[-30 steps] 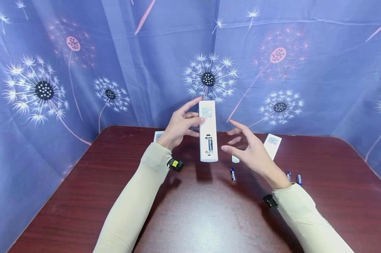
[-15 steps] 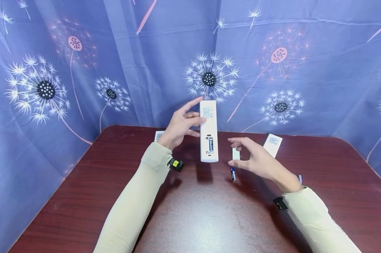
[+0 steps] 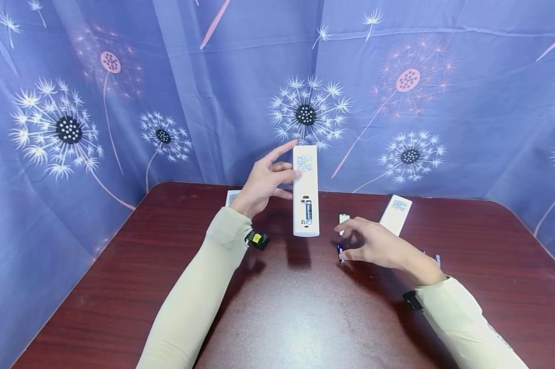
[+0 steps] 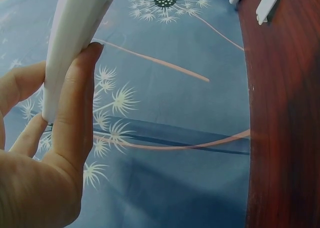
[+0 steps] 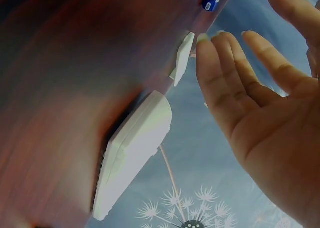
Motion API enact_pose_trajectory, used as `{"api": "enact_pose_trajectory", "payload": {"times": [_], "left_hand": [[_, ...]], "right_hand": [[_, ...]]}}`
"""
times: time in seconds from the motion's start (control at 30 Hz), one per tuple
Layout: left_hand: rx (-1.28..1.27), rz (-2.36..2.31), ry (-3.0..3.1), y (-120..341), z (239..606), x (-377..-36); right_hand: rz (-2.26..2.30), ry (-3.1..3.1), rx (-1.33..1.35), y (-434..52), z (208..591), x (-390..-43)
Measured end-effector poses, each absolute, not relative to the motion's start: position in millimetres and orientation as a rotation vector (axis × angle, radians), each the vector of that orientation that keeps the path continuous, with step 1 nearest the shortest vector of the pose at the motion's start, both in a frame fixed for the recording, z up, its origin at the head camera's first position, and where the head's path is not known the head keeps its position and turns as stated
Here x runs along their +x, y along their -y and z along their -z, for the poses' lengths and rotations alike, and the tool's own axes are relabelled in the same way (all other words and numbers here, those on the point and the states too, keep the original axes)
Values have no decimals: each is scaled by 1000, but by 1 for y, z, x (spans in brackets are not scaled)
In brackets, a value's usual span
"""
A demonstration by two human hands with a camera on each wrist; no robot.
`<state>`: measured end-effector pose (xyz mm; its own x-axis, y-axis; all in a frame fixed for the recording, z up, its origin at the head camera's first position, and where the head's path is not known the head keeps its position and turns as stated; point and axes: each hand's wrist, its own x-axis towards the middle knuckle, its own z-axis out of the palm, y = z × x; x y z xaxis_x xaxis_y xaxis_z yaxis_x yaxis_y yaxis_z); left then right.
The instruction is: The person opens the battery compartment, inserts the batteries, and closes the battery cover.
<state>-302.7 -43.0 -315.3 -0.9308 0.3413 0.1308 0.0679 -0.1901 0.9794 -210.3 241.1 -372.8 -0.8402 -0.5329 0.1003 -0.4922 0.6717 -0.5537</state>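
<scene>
The left hand (image 3: 263, 184) is gripping a white remote (image 3: 305, 190) by its upper half, thumb and fingers curled round its edges, index finger stretched up beside its top; it is holding it upright in the air above the far middle of the table (image 3: 277, 307), its open bay showing one battery. The right hand (image 3: 374, 246) is hovering low over the table, palm down, fingers relaxed and holding nothing, their tips just beside a blue battery (image 3: 339, 252) and a small white cover (image 3: 343, 220). A second white remote (image 3: 395, 214) is lying beyond that hand, near the far edge.
</scene>
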Motion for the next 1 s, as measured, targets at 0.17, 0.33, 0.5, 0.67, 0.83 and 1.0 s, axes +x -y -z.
{"api": "enact_pose_trajectory", "payload": {"times": [0.17,0.33,0.5,0.67,0.83,1.0], "left_hand": [[482,-2239,-1876,42,316,-303],[485,-2241,-1874,42,315,-302],[492,-2241,-1867,42,315,-303],[497,-2243,-1861,42,315,-303],[494,-2242,-1865,42,315,-303],[492,-2238,-1868,42,316,-302]], "right_hand": [[874,-2773,-830,-240,376,-212],[851,-2757,-794,-238,379,-212],[840,-2765,-775,-237,381,-212],[838,-2766,-759,-236,381,-212],[843,-2767,-777,-236,381,-213],[851,-2762,-795,-236,382,-214]]}}
